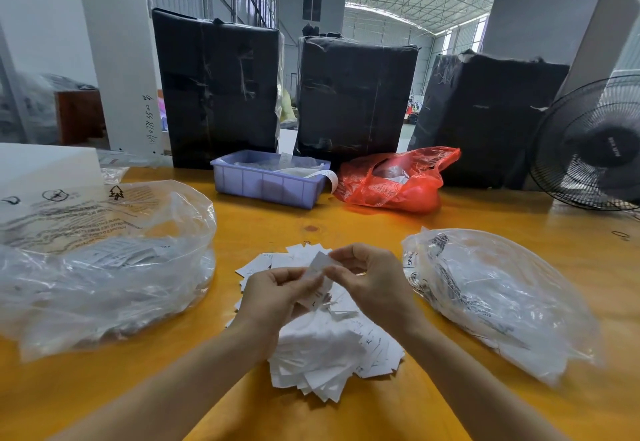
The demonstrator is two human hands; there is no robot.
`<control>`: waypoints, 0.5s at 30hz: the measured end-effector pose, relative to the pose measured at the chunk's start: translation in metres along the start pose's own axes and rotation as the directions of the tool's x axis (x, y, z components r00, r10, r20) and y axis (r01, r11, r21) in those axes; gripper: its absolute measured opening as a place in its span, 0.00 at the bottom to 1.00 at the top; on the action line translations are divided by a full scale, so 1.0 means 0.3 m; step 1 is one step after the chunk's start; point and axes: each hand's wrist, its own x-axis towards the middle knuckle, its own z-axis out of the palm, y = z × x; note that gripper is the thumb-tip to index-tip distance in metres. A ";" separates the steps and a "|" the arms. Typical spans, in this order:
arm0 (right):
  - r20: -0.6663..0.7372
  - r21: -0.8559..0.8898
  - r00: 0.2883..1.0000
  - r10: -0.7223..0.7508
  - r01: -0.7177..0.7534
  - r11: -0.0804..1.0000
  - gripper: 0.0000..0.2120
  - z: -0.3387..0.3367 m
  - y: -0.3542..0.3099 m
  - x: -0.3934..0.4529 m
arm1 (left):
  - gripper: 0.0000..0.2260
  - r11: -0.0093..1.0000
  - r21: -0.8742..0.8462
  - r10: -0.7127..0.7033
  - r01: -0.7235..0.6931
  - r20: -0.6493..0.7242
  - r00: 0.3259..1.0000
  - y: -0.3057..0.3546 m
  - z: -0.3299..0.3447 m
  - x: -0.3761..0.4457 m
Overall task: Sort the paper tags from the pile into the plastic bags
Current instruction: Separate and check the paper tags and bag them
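Note:
A pile of white paper tags (325, 347) lies on the yellow table (346, 219) right in front of me. Above it, my left hand (273, 293) and my right hand (370, 276) both pinch the same white paper tag (319, 264), holding it up between their fingertips. My left hand also seems to hold a few more tags beneath it. A large clear plastic bag (104, 260) with tags inside lies to the left. A second clear plastic bag (495, 295) holding tags lies to the right.
A purple plastic bin (266, 184) and a red plastic bag (398, 181) sit further back on the table. Three black wrapped bundles (353, 94) stand behind them. A black fan (595, 149) stands at the far right, a white box (41, 167) at the far left.

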 end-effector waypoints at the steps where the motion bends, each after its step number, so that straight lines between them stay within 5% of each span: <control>1: 0.009 -0.014 1.000 -0.010 0.010 1.000 0.08 0.005 0.001 -0.003 | 0.08 1.000 -0.011 -0.003 0.002 -0.011 1.000 0.001 0.000 0.002; 8: 0.157 0.117 0.987 0.028 -0.047 0.992 0.06 0.028 -0.014 -0.016 | 0.07 0.998 -0.056 -0.034 0.028 -0.117 0.993 0.000 0.001 0.012; 15: 0.205 0.293 0.970 0.129 -0.187 0.938 0.09 0.048 -0.018 -0.029 | 0.03 0.946 -0.316 -0.110 0.069 -0.116 0.987 0.030 0.014 -0.004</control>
